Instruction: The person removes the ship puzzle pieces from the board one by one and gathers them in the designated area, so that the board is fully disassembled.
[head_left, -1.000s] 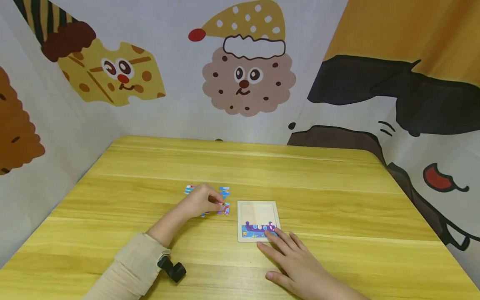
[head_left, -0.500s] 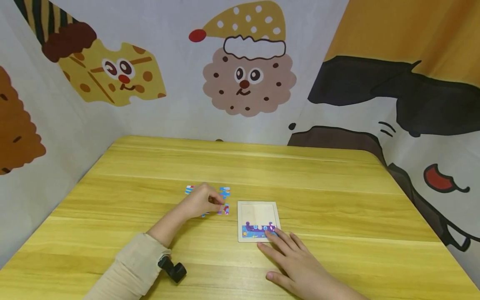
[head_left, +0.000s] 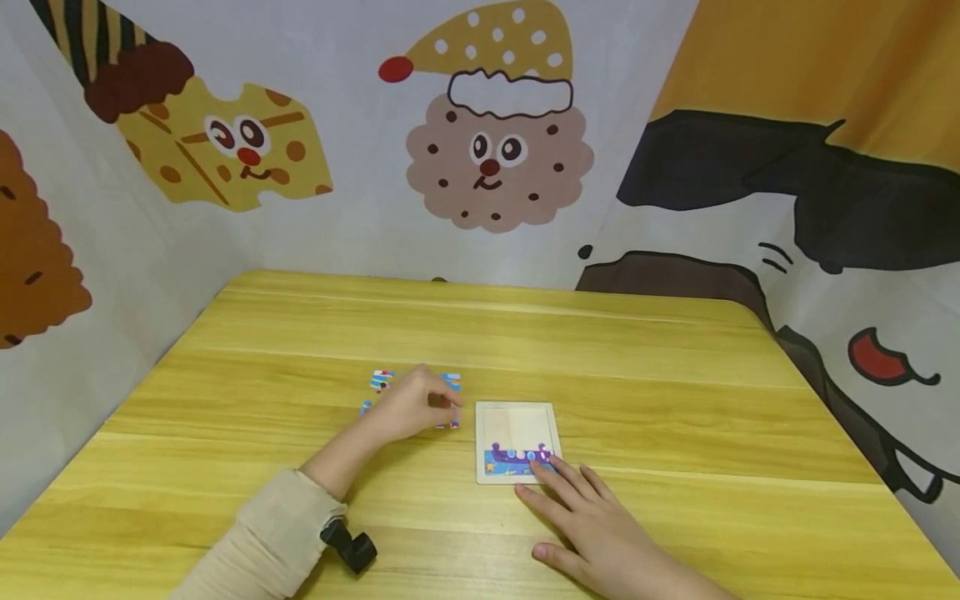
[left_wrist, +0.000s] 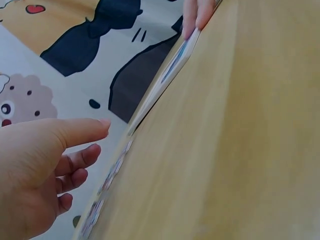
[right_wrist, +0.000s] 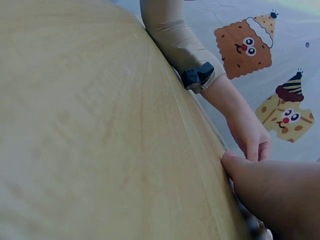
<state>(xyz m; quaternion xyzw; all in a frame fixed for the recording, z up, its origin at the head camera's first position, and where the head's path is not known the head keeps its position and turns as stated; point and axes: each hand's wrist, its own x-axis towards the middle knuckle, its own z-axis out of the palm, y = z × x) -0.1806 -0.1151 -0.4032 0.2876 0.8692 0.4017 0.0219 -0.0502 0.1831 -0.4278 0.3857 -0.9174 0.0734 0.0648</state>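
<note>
Puzzle pieces [head_left: 382,380] appear edge-on in left-wrist, face-up in head view, left fingers [left_wrist: 80,159] parted, right [head_left: 543,505] spread.

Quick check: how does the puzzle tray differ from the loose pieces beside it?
The tray is larger and squarish with a pale rim; the loose pieces are small, jagged and brightly printed. The right hand touches the tray, while the left hand is over the loose pieces, partly hiding them. Both lie on the wooden table and show blue print.
</note>
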